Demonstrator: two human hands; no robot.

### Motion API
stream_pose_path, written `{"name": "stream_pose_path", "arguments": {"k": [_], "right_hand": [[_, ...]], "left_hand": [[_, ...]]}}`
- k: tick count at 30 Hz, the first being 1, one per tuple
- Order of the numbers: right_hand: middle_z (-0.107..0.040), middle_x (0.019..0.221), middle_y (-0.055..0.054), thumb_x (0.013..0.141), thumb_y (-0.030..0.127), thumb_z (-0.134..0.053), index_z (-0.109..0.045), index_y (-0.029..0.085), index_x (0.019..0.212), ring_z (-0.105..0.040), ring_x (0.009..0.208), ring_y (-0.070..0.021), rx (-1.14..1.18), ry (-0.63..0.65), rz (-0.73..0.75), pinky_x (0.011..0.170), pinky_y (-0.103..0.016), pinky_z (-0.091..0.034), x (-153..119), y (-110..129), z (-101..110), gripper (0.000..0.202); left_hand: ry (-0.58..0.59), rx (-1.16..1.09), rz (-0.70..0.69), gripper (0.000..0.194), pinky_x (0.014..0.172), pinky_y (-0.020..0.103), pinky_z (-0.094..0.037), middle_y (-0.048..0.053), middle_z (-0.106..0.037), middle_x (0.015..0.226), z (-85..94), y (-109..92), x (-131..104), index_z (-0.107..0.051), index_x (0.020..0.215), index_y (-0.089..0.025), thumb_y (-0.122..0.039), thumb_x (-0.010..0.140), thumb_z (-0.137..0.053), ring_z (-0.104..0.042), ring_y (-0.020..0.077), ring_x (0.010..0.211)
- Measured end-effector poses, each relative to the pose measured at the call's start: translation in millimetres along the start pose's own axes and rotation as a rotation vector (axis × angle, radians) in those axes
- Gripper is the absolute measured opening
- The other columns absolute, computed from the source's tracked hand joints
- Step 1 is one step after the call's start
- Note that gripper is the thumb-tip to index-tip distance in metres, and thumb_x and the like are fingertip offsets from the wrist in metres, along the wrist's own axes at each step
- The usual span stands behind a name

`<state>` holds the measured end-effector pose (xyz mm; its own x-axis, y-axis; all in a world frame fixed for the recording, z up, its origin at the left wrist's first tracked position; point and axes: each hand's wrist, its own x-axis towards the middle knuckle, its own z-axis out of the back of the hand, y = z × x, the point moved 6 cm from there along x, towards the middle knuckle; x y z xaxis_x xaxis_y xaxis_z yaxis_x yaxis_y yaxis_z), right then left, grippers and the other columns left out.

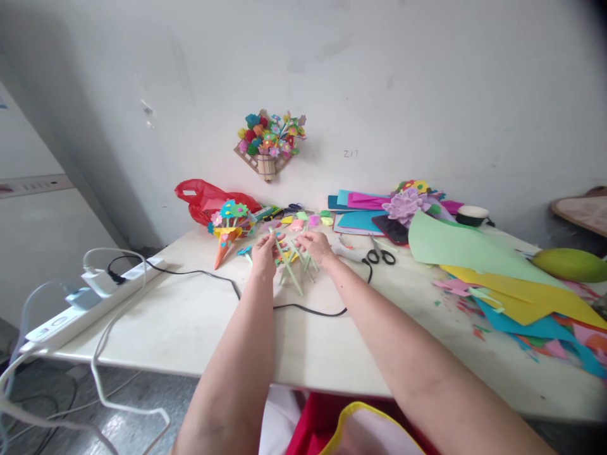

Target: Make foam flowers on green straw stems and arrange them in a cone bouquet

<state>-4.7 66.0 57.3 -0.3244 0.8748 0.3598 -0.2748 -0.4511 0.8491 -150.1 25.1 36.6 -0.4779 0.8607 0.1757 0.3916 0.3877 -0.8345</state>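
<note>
Near the middle of the table, my left hand (264, 254) is closed in a pinch at the upper end of a pale green stem (292, 275). Opposite it, my right hand (317, 247) has its fingers pinched together among several more pale green stems, which cross and slant down towards me. Small yellow, orange and blue foam flower pieces (287, 255) show between the two hands, partly hidden by fingers. Left of my left hand, an orange cone (224, 249) holds a small bunch of colourful foam flowers (230, 213).
Black scissors (380, 255) and a dark phone (391, 229) lie right of my hands. Coloured foam sheets (474, 251) cover the right side. A black cable (303, 308) crosses in front from a white power strip (137, 270). A red plastic bag (208, 197) sits behind left.
</note>
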Motion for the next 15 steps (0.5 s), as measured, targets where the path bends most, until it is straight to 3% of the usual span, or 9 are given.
{"name": "stream_pose_path", "arguments": {"k": [3,6,10,15], "right_hand": [[-0.062,0.059,0.000,0.079,0.035,-0.055,-0.064,0.014,0.066,-0.038,0.038,-0.0058,0.075,0.310,-0.085,0.041,-0.021,-0.030,-12.7,10.7,-18.7,0.026],[-0.057,0.048,0.002,0.073,0.030,-0.062,-0.062,0.012,0.060,-0.030,0.038,-0.0041,0.055,0.582,-0.138,0.039,-0.019,-0.022,-29.0,21.4,-31.6,0.022],[-0.052,0.042,0.003,0.073,0.022,-0.060,-0.060,0.012,0.053,-0.034,0.041,-0.0045,0.031,0.549,-0.122,0.045,-0.018,-0.026,-29.9,23.7,-27.1,0.023],[-0.052,0.042,0.003,0.075,0.024,-0.058,-0.061,0.012,0.058,-0.037,0.043,-0.0058,0.026,0.466,-0.123,0.047,-0.019,-0.027,-19.0,7.7,-20.7,0.021]], "left_hand": [[-0.055,-0.063,-0.026,0.026,0.041,0.017,-0.037,0.004,-0.068,0.080,4.8,-3.8,0.1,-0.052,0.076,-0.016,-0.029,0.065,-0.071,-0.061,0.0099,0.054],[-0.105,-0.101,-0.065,0.025,0.045,0.018,-0.039,0.005,-0.068,0.081,9.9,-8.3,-0.2,-0.051,0.076,-0.016,-0.030,0.066,-0.070,-0.062,0.0106,0.059],[-0.140,-0.115,-0.075,0.023,0.050,0.019,-0.041,0.005,-0.068,0.080,12.0,-10.2,-1.6,-0.052,0.076,-0.016,-0.028,0.067,-0.070,-0.063,0.0119,0.063],[-0.021,-0.086,0.027,0.021,0.045,0.018,-0.040,0.006,-0.067,0.072,-0.6,-4.1,-2.7,-0.056,0.075,-0.014,-0.027,0.068,-0.070,-0.062,0.0114,0.057]]}}
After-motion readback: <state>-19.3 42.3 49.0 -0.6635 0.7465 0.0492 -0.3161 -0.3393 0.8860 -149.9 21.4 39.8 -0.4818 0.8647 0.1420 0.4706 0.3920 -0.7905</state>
